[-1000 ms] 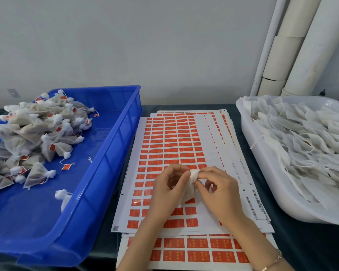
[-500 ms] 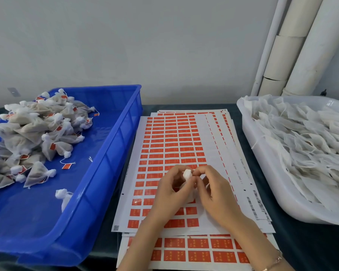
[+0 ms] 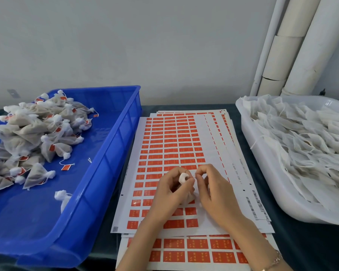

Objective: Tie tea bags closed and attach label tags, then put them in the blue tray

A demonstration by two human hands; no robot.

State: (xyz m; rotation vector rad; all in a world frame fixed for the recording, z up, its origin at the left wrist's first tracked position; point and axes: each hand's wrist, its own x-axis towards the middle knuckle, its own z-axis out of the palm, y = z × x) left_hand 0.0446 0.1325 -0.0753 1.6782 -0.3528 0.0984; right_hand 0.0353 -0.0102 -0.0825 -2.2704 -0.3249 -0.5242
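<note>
The two hands meet low in the middle of the view, over a stack of label sheets [image 3: 170, 141] printed with rows of orange tags. The left hand [image 3: 172, 192] is curled round a tea bag [image 3: 183, 178], whose gathered white top pokes up between thumb and forefinger while the body of the bag sits hidden in the palm. At three o'clock from that tuft, and just beside it, the right hand [image 3: 213, 194] pinches thumb and forefinger tips together on a thin thread [image 3: 194, 177] that runs to the bag's neck; its other fingers are loosely curled. A slim bracelet [image 3: 276, 261] shows on the right wrist. At nine o'clock from the hands lies the blue tray [image 3: 110, 153], its wall just beside the sheets. A heap of tied, tagged bags [image 3: 31, 133] fills the tray's ten o'clock end, a loose orange tag [image 3: 66, 167] lies on its floor, and one white bag [image 3: 62, 196] rests apart against the near wall. At three o'clock from the hands stands a white tub [image 3: 262, 173] piled with flat, untied bags [image 3: 301, 143]. At one o'clock, white pipes [image 3: 301, 45] rise against the wall.
</note>
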